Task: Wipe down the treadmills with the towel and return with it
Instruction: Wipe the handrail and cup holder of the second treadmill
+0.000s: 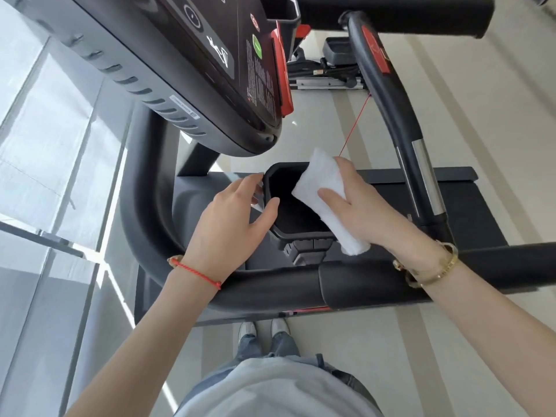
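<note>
A folded white towel (319, 182) lies over the right rim of a black cup-holder tray (285, 218) on the treadmill, below the tilted console (210, 70). My right hand (361, 206) grips the towel, thumb on top and fingers wrapped underneath. My left hand (231, 224) holds the tray's left rim, thumb inside the rim and fingers outside. The padded black handlebar (301, 284) crosses in front of me, under both wrists.
A curved black side rail (400, 115) with a metal sensor strip rises at the right. A red safety cord (355, 127) hangs from the console. Another machine (331, 70) stands beyond. Window panes (45, 145) run along the left. Pale floor lies to the right.
</note>
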Demonstrator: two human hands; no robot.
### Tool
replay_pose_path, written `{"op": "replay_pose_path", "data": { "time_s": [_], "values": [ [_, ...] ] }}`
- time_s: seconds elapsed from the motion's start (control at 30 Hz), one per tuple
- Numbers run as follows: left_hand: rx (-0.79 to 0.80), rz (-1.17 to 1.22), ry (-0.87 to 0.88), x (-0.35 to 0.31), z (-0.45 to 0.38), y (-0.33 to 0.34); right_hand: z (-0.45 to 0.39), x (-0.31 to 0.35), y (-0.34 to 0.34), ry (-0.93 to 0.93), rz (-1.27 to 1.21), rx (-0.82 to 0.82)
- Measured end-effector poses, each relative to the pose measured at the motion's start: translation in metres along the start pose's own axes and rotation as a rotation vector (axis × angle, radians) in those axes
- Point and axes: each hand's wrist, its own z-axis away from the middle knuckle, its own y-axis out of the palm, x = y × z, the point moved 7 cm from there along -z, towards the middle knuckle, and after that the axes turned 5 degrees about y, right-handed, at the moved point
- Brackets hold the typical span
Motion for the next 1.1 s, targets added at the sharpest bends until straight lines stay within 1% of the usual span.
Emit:
{"op": "replay_pose_path", "data": {
  "time_s": [0.13, 0.27, 0.33, 0.43, 0.53, 0.6, 0.67, 0.77, 0.9, 0.97, 1.03, 1.1],
  "values": [
    [-0.004, 0.005, 0.000, -0.001, 0.000, -0.001, 0.037, -0.014, -0.010, 0.015, -0.075, -0.012],
    [-0.005, 0.016, 0.000, -0.002, 0.000, -0.002, 0.066, -0.008, -0.025, -0.138, 0.050, -0.015],
    [-0.009, 0.020, -0.001, -0.002, 0.000, -0.003, 0.075, 0.002, -0.021, -0.247, 0.099, 0.072],
    [-0.023, 0.037, -0.002, -0.002, 0.000, -0.004, 0.075, 0.012, 0.002, -0.337, 0.259, 0.276],
    [-0.031, 0.047, -0.008, -0.001, 0.000, -0.004, 0.057, 0.032, 0.025, -0.403, 0.382, 0.356],
    [-0.029, 0.050, -0.017, 0.000, 0.000, -0.004, 0.048, 0.042, 0.037, -0.431, 0.471, 0.344],
    [-0.025, 0.042, -0.019, 0.001, 0.000, -0.003, 0.047, 0.040, 0.037, -0.469, 0.558, 0.298],
    [-0.007, 0.028, -0.018, 0.002, 0.000, -0.003, 0.054, 0.023, 0.017, -0.548, 0.575, 0.251],
    [-0.015, 0.029, -0.013, 0.000, 0.002, -0.004, 0.050, 0.012, 0.008, -0.542, 0.607, 0.279],
    [-0.024, 0.036, -0.008, -0.002, 0.003, -0.006, 0.052, 0.023, 0.014, -0.565, 0.611, 0.217],
    [-0.017, 0.048, -0.012, -0.004, 0.004, -0.008, 0.057, 0.034, 0.024, -0.533, 0.607, 0.133],
    [-0.004, 0.057, -0.025, -0.003, 0.006, -0.010, 0.063, 0.048, 0.037, -0.495, 0.620, 0.013]
  ]
}}
